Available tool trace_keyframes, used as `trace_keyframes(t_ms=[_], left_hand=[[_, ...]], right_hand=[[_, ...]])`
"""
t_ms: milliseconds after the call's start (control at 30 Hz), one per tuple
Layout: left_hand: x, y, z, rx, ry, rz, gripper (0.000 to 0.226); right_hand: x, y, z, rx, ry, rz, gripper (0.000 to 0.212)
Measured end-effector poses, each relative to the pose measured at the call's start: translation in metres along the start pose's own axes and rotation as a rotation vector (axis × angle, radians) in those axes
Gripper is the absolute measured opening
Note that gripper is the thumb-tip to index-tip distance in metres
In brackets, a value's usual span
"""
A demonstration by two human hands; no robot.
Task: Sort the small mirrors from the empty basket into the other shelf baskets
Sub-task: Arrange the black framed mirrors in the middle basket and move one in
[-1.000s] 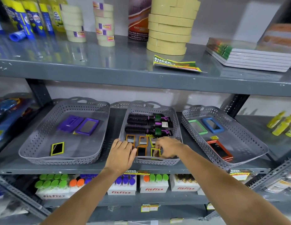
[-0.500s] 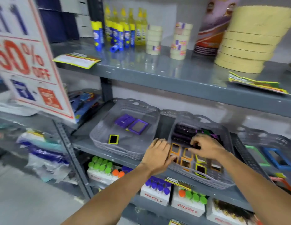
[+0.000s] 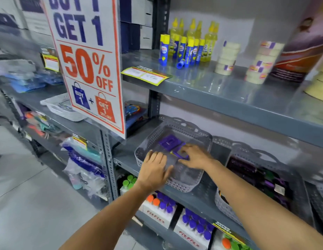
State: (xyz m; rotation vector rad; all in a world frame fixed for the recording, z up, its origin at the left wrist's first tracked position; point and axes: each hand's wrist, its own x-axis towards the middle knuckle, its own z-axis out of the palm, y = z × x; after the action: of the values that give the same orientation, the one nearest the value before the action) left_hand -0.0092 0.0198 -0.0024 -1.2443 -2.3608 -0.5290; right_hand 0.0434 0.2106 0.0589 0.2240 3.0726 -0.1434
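Grey steel shelving (image 3: 229, 98) w/ perforated uprights fills 12–3 o'clock; pale tiled floor (image 3: 30, 204) at 8; wall behind looks off-white, blurred.

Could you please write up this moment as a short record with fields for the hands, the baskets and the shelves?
left hand: flat over the front of the left grey basket, fingers spread
right hand: inside the same basket, fingers on a purple-framed mirror; whether it grips is too blurred to tell
other basket contents: a purple item behind the mirror
middle basket: dark brushes, partly hidden by the right arm
upper shelf: glue bottles, tape rolls
lower shelf: boxes of coloured-cap bottles
sign: 50% off poster at left
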Motion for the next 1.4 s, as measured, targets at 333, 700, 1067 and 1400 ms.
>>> trace_keyframes(t_ms=[333, 700, 1067, 1400], left_hand=[[-0.016, -0.036, -0.002, 0.045, 0.023, -0.103, 0.046], [-0.025, -0.045, 0.003, 0.033, -0.042, -0.121, 0.054], [-0.018, -0.036, 0.001, 0.025, -0.063, -0.075, 0.058], [0.015, 0.081, 0.019, -0.037, -0.05, 0.218, 0.057]], right_hand=[[0.058, -0.048, 0.042, -0.018, -0.126, -0.014, 0.055], [0.073, -0.051, 0.057, 0.018, -0.157, -0.029, 0.061], [0.045, -0.018, 0.034, 0.047, -0.098, -0.052, 0.046], [-0.074, 0.079, -0.029, 0.037, 0.028, 0.179, 0.046]])
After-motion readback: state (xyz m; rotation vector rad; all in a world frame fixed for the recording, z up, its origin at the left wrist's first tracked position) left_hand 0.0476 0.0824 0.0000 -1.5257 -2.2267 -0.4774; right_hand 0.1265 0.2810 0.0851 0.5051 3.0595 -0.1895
